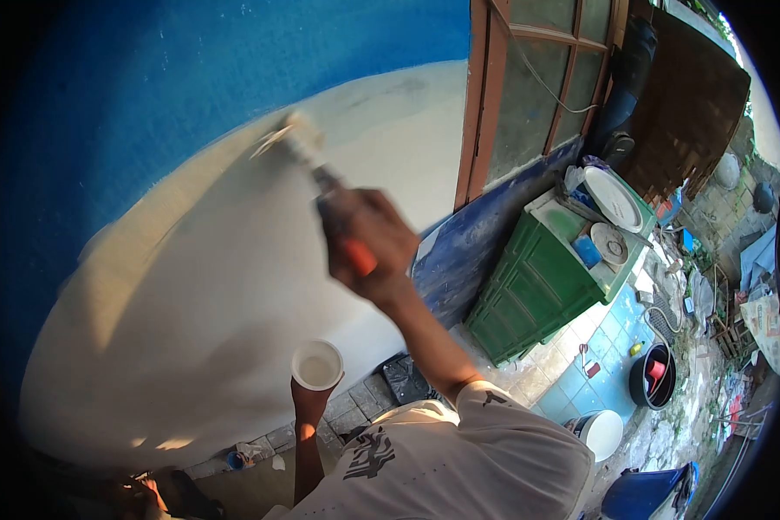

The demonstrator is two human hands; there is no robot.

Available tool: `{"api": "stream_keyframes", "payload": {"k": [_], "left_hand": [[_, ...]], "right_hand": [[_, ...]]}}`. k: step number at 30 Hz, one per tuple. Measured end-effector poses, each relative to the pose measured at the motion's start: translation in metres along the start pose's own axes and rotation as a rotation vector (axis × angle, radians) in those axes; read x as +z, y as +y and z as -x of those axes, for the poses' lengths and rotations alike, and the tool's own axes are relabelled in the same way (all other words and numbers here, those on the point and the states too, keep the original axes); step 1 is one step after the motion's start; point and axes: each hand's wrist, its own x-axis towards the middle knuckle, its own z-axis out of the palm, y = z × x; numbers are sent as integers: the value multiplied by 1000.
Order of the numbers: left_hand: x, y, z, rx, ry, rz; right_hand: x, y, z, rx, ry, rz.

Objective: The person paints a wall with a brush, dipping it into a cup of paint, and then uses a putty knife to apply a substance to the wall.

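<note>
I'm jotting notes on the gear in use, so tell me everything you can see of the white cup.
The white cup is round, with a pale rim and no handle or lid in view; its smooth material could be plastic or paper. Its open mouth faces the camera, showing an off-white inside, though whether that is contents is unclear. The left hand holds it from below. In the picture it appears in front of the wall's pale area, apart from the brush.

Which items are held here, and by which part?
The right hand holds a paintbrush by its handle; the left hand holds a white cup by its outside, below the rim.
</note>
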Motion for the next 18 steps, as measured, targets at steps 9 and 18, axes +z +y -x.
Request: {"api": "stream_keyframes", "payload": {"k": [9,18], "left_hand": [[14,-1,-8,28,-90,38],[10,-9,5,102,-34,7]], "right_hand": [[21,-38,9,76,-44,-269],[-21,37,-14,259,268,71]]}}
